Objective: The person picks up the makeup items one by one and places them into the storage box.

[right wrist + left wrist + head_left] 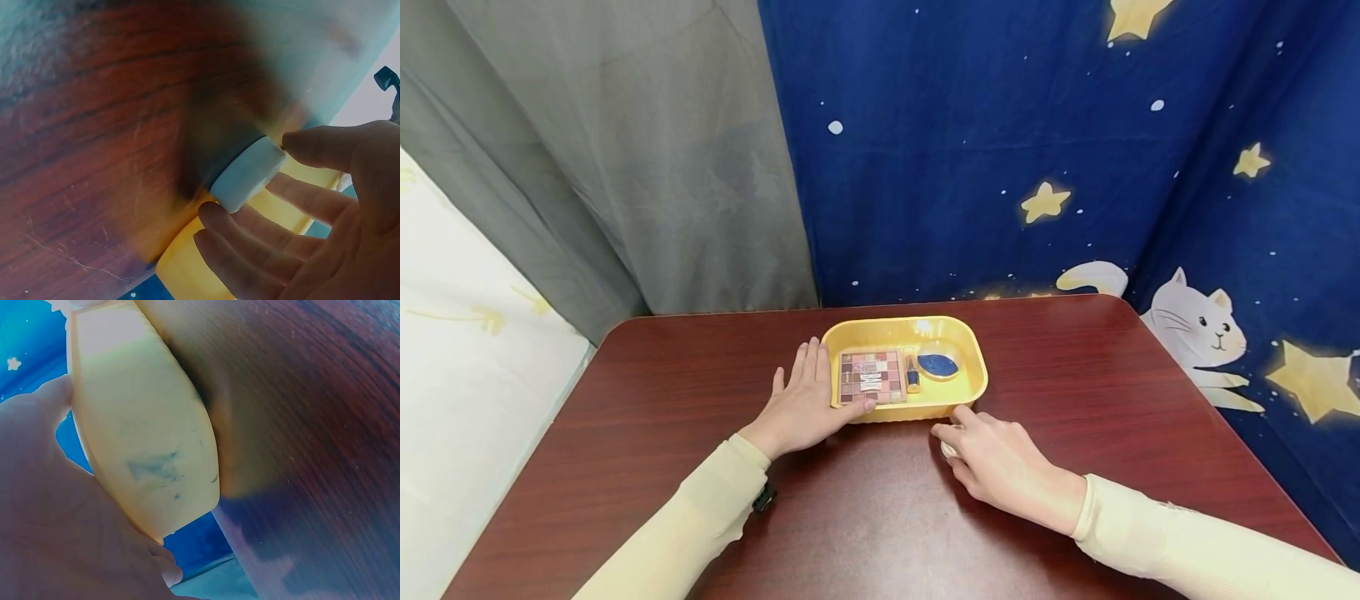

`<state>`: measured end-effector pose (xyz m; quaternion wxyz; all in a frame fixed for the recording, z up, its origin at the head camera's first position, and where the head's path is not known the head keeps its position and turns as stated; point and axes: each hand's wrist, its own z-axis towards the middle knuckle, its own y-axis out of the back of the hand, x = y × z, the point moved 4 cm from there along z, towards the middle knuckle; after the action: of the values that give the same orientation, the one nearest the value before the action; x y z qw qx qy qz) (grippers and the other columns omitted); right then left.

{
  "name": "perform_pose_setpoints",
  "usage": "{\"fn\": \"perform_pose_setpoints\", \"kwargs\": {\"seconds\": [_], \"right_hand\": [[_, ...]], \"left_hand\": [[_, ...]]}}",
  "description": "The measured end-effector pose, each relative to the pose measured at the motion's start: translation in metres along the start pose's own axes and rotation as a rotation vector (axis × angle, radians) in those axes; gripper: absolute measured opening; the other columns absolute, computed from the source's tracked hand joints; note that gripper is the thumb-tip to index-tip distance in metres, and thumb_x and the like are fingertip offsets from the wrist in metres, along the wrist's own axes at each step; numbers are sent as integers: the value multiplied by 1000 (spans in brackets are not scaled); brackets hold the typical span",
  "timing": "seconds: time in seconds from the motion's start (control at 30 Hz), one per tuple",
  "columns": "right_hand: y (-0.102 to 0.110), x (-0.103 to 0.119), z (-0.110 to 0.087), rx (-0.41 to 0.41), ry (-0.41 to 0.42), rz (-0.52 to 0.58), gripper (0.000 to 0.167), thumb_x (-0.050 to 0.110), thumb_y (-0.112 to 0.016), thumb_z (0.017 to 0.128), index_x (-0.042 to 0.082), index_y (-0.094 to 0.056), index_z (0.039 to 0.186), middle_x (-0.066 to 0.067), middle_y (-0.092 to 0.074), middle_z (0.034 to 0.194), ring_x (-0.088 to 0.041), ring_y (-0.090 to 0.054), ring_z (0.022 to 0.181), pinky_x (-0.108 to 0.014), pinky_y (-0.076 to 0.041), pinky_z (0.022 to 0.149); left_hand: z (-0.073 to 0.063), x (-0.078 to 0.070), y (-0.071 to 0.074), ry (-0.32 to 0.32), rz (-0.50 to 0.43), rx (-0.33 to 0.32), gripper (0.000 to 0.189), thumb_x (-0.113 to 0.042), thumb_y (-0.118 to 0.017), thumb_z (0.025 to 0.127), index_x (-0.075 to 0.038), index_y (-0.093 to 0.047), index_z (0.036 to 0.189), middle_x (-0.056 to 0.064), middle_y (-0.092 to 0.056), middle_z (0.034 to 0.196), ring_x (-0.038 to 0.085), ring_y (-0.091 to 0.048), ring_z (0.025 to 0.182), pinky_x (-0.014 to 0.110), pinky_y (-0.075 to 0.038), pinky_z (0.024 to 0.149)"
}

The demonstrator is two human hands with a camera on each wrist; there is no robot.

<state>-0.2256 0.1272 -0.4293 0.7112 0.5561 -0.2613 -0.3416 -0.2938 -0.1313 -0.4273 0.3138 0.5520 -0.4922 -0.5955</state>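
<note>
A yellow tray (977, 375) stands on the table and holds an eyeshadow palette (871, 377) with a grid of pink and brown squares. Beside the palette lies a small gold and dark blue tube (913, 374), then a round item (938, 364) with a blue pointed oval on it. My left hand (801, 404) rests against the tray's left end, fingers straight, its thumb on the front rim. At the front right corner my right hand (1000, 457) pinches a small white rounded object (249, 175) between thumb and fingers, close to the table; its exact kind is unclear.
The dark red wooden table (865, 517) has rounded far corners. Behind it hang a grey curtain (647, 158) and a blue curtain (925, 167) with stars and a cat. A dark band (765, 497) sits at my left wrist.
</note>
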Motion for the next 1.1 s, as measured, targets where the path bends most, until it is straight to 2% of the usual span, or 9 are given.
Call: {"fn": "perform_pose_setpoints", "kwargs": {"seconds": [0.37, 0.67, 1.1], "right_hand": [[-1, -1, 1, 20, 0, 39, 32, 22, -79, 82, 20, -72, 113, 4, -51, 92, -14, -57, 73, -34, -47, 51], [5, 8, 1, -10, 39, 51, 28, 20, -80, 79, 18, -71, 105, 3, -48, 88, -15, -55, 69, -33, -46, 49], [16, 19, 5, 31, 55, 89, 22, 23, -81, 81, 22, -67, 99, 5, -46, 87, -12, -52, 67, -30, -44, 49]], "left_hand": [[0, 0, -1, 4, 0, 4, 126, -86, -46, 83, 3, 0, 159, 18, 5, 167, 35, 4, 153, 66, -5, 115], [0, 1, -1, 2, 3, 1, 126, -87, -45, 82, 3, 1, 159, 18, 5, 167, 35, 4, 153, 66, -5, 115], [0, 1, -1, 1, 14, 3, 130, -91, -40, 80, 3, 0, 159, 19, 6, 167, 35, 4, 153, 66, -6, 115]]}}
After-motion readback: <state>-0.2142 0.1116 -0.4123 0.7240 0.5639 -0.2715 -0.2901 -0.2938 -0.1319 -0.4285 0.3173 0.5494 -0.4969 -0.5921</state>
